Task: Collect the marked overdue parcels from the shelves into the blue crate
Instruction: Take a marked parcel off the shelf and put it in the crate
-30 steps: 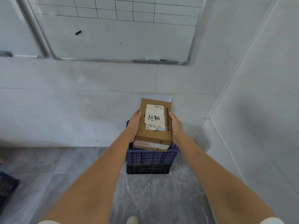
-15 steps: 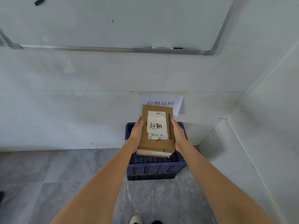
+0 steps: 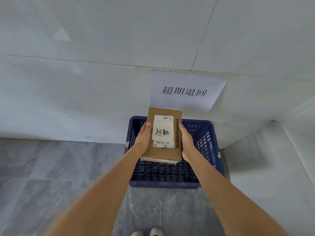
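Note:
A brown cardboard parcel (image 3: 162, 153) with a white handwritten note taped over its shipping label is held above the blue crate (image 3: 207, 142). My left hand (image 3: 144, 135) grips the parcel's left side and my right hand (image 3: 186, 142) grips its right side, thumbs along the top edges. A second thin parcel seems to lie under the brown one, with only its pale edge showing. The crate stands on the floor against the wall, and its perforated bottom shows below the parcel.
A white paper sign (image 3: 185, 92) with printed characters is stuck on the wall right above the crate. The room corner (image 3: 274, 121) lies just right of the crate. Grey marbled floor tiles (image 3: 51, 176) stretch to the left. My shoe tips (image 3: 148, 232) show at the bottom.
I have stepped closer and my view has tilted down. The whiteboard has left the frame, the crate looks larger, and the parcel has come lower over the crate's opening.

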A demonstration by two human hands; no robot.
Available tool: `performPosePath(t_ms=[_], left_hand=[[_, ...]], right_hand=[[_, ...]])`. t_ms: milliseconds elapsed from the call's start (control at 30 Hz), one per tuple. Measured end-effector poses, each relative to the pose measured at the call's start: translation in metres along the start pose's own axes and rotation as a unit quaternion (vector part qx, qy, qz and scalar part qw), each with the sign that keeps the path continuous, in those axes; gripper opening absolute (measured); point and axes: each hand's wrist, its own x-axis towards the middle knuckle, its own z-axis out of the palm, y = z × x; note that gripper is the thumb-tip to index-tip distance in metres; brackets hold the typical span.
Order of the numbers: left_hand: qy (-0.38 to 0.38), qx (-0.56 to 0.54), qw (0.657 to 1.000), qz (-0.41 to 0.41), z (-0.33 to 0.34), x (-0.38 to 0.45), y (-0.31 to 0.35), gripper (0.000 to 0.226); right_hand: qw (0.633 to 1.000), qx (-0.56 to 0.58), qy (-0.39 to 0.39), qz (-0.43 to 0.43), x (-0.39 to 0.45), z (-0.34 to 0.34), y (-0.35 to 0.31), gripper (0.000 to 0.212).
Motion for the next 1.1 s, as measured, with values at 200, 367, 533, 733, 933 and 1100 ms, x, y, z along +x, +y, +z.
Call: performPosePath(t_ms=[200, 367, 533, 733, 933, 1100], left_hand=[[0.024, 0.004, 0.999, -0.030, 0.012, 0.080, -0.073, 0.056], [0.040, 0.026, 0.998, -0.051, 0.015, 0.135, -0.127, 0.051], [0.089, 0.016, 0.994, -0.065, 0.022, 0.177, -0.164, 0.045], [0.132, 0.004, 0.988, -0.077, 0.022, 0.194, -0.206, 0.044], [0.167, 0.055, 0.981, -0.081, 0.011, 0.206, -0.224, 0.043], [0.163, 0.103, 0.979, -0.070, 0.012, 0.212, -0.226, 0.045]], right_hand=[[0.999, 0.007, 0.009, 0.039, 0.109, -0.005, 0.068, 0.040], [0.998, 0.011, 0.014, 0.059, 0.171, -0.011, 0.123, 0.038], [0.997, 0.015, 0.019, 0.073, 0.220, -0.009, 0.157, 0.032], [0.996, -0.025, 0.020, 0.088, 0.254, -0.003, 0.192, 0.039], [0.994, -0.033, 0.001, 0.102, 0.268, 0.009, 0.219, 0.044], [0.993, -0.041, 0.020, 0.106, 0.281, 0.016, 0.223, 0.026]])
